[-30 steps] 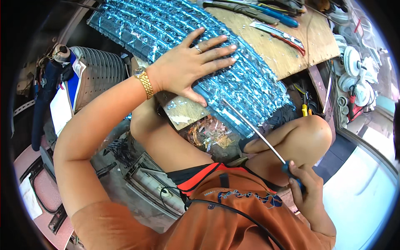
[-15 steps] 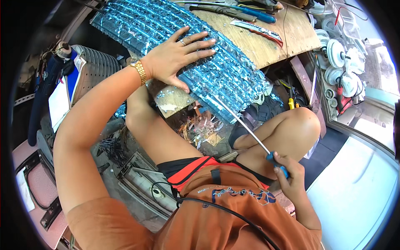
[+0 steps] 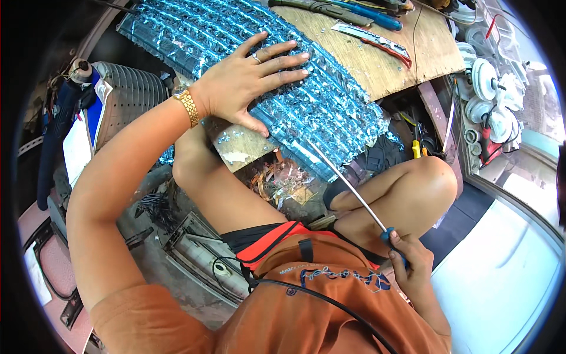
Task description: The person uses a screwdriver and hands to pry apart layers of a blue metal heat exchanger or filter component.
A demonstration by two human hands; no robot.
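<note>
A long blue metallic panel with rows of crumpled, shiny fins, like a radiator core (image 3: 330, 106), lies across a wooden board. My left hand (image 3: 247, 85) rests flat on it with fingers spread; a ring and a gold watch are on that arm. In my right hand (image 3: 413, 256), at the lower right, is the blue handle of a long screwdriver (image 3: 351, 187). Its thin metal shaft slants up to the left, and the tip meets the panel's near edge strip, to the right of my left thumb.
The wooden board (image 3: 427, 56) carries a red-and-clear utility knife (image 3: 374, 44) and several hand tools. White round parts (image 3: 483, 76) crowd the right side. Scraps and shavings (image 3: 289, 186) litter the floor between my legs. A ribbed grey case (image 3: 132, 88) stands at left.
The panel and board sit slightly differently in view, as the camera has shifted a little. My right hand and the screwdriver have moved slightly down; my left hand keeps its place on the panel.
</note>
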